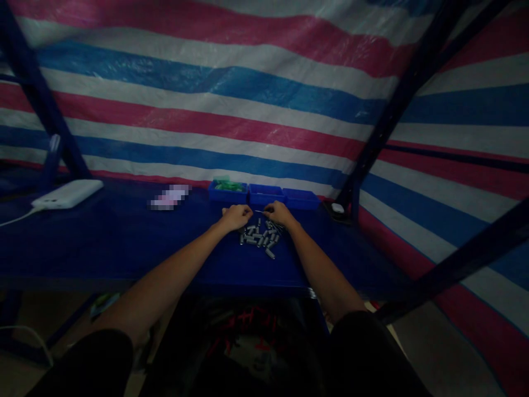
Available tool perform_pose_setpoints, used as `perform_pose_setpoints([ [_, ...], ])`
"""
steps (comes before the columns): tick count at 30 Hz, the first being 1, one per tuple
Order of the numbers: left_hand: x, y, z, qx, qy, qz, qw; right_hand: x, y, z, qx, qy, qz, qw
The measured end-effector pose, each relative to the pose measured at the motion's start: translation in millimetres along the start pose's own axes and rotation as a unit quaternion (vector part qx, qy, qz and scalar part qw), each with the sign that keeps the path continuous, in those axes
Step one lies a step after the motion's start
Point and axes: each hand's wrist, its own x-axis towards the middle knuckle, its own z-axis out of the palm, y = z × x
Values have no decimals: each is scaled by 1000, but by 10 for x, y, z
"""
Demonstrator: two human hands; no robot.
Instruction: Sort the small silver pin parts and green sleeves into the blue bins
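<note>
Above the far side of a pile of small grey metal cylinders (pixel 264 239), my two hands face each other a short gap apart. My right hand (pixel 278 213) is closed in a pinch on a thin, light metal pin (pixel 258 211), whose tip points left toward the other hand. The fingers of my left hand (pixel 238 217) are pressed together too; what they hold, if anything, is too small and dark to make out. Cylinders lie loose on the blue table (pixel 173 253) just below both hands.
Behind my hands stand a blue bin (pixel 215 195) with green pieces and two more blue bins (pixel 266 200), (pixel 303 204). A white power bank (pixel 68 194) with a cable lies left, near a blurred pinkish item (pixel 169 197). Right is a white case (pixel 338 208), beside a blue post (pixel 378 132).
</note>
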Motion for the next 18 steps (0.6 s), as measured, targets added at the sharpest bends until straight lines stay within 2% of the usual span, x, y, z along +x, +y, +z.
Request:
perform_pose_setpoints([
  [7,85,-68,78,10,14,20,1000,-9,-116,25,-39,32,-23,998],
  [11,214,-158,86,53,94,135,985,-56,-169,-24,-29,38,-37,998],
  [14,278,-206,114,50,105,208,971,-72,-187,-70,28,43,-40,998],
  [18,278,-257,130,-8,85,193,977,-81,-236,-114,78,35,-55,995],
])
